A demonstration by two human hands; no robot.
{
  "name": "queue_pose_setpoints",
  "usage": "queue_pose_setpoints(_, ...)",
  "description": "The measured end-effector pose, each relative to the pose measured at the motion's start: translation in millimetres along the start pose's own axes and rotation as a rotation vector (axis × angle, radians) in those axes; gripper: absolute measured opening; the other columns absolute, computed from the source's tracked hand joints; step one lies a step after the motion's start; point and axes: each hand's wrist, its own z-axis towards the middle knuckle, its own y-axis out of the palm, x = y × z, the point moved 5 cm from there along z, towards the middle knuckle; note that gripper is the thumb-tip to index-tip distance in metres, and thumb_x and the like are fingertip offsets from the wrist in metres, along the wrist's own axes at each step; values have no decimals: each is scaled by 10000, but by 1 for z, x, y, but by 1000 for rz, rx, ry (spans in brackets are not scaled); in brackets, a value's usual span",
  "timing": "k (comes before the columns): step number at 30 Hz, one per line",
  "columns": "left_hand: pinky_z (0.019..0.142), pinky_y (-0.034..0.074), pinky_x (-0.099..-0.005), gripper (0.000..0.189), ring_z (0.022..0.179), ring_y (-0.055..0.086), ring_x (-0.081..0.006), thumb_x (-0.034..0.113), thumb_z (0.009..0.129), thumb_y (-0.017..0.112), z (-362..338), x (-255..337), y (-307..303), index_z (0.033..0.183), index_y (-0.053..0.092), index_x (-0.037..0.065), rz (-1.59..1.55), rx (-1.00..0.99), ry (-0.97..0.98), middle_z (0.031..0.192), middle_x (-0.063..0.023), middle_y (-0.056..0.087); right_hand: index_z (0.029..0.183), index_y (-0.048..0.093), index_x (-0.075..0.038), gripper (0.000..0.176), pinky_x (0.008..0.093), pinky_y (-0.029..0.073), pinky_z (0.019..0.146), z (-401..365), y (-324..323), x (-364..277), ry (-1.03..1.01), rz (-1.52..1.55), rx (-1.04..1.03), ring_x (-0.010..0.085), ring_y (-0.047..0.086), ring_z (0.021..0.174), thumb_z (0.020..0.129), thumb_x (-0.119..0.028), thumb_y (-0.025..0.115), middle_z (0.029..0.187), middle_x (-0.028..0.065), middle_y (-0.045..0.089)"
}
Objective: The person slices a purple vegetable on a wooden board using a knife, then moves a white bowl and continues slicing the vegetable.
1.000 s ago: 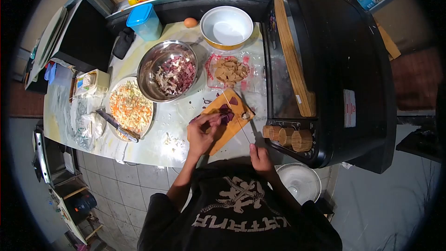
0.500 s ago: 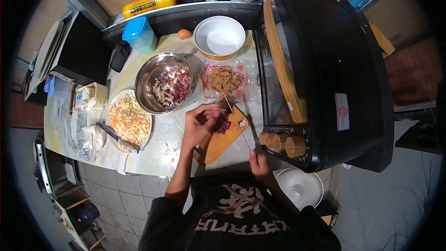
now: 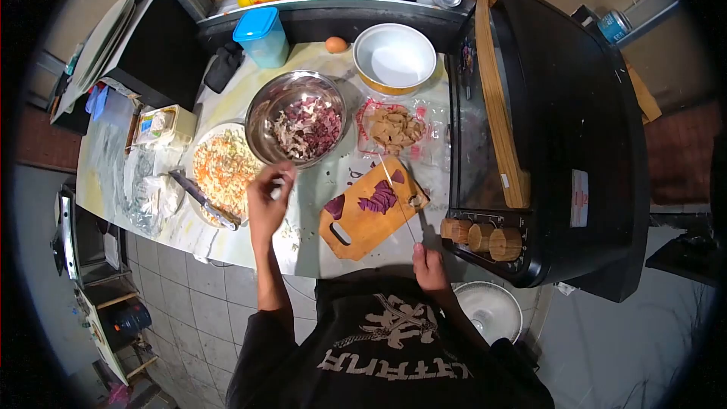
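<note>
My left hand [image 3: 271, 195] hovers between the plate of shredded vegetables [image 3: 219, 167] and the steel bowl [image 3: 261, 125]; its fingers are curled together, and what they hold, if anything, is too small to tell. My right hand [image 3: 430, 263] is closed on a knife [image 3: 410, 229] whose thin blade crosses the right part of the wooden cutting board [image 3: 360, 239]. Purple slices [image 3: 379, 198] lie mid-board, with a larger purple piece [image 3: 335, 206] at its left end. Chopped purple and whitish pieces [image 3: 310, 129] fill part of the steel bowl.
Brown pieces [image 3: 397, 131] lie on a plastic bag behind the board. Further back stand a white bowl [image 3: 394, 57], an egg [image 3: 336, 45] and a blue-lidded container [image 3: 261, 39]. A second knife [image 3: 204, 201] rests on the plate. A black oven [image 3: 583, 129] stands right.
My left hand has moved left, away from the board, uncovering the purple slices. The view has shifted, so the counter items appear further right. My right hand still holds the knife.
</note>
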Motion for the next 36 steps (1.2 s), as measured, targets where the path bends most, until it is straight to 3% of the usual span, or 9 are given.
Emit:
queue_pose_setpoints(2,685,491,-244,172,816,593,-130,-2,781,631,-23,-25,19,953,632,-5,-96,-180,-129,902,-87,627,689,478,48,385,461,344,536,-1,0,-8,67,20,-56,478,462,673,929,-250,434,645,284,455)
queue_pose_setpoints(10,765,476,-361,350,927,575,-317,84,682,719,-49,-10,61,1007,614,7,414,-170,132,982,-161,592,682,484,61,404,445,344,515,-2,4,-20,0,-26,-131,474,443,632,925,-260,443,625,286,443)
queue_pose_setpoints(17,749,469,-376,287,856,569,-321,59,673,702,-54,-15,74,952,637,34,249,-202,14,911,-144,593,674,489,70,425,445,354,523,-4,3,-20,15,-41,-112,465,466,623,926,-269,439,630,287,461)
queue_pose_setpoints(20,711,483,-372,261,802,587,-321,38,682,683,-57,-8,76,939,640,36,231,-186,114,902,-153,595,665,492,73,439,450,355,526,-4,3,-22,-6,-45,-108,464,477,627,924,-278,444,637,293,464)
queue_pose_setpoints(22,694,493,-371,259,797,607,-319,-14,684,661,-59,2,75,939,637,29,344,-103,342,909,-159,602,657,495,75,447,454,356,526,-7,7,-9,4,-67,-92,463,483,623,922,-282,450,633,293,469)
queue_pose_setpoints(25,713,499,-363,276,843,616,-308,-60,681,646,-63,-15,81,941,634,33,143,-203,159,924,-151,612,643,500,78,463,460,358,526,-8,7,-6,-4,-77,-76,459,493,613,917,-293,463,621,291,477)
queue_pose_setpoints(29,724,505,-348,308,851,629,-303,-80,687,638,-66,3,81,979,605,13,136,-300,133,905,-143,632,642,509,79,469,467,357,529,-9,6,-7,-65,-104,-34,456,495,602,914,-302,471,612,282,491)
queue_pose_setpoints(31,717,504,-335,325,834,639,-300,-68,698,640,-66,3,82,1010,567,-13,-74,-330,-49,863,-144,646,646,513,76,466,469,356,532,-10,5,-6,-51,-90,-49,457,496,607,915,-302,469,617,281,493)
queue_pose_setpoints(36,698,495,-331,323,819,639,-310,-59,700,648,-62,-7,84,1007,553,-29,-62,-428,-53,835,-152,648,639,513,61,452,477,354,545,-8,6,-6,55,-64,-163,456,497,626,913,-296,472,626,271,503)
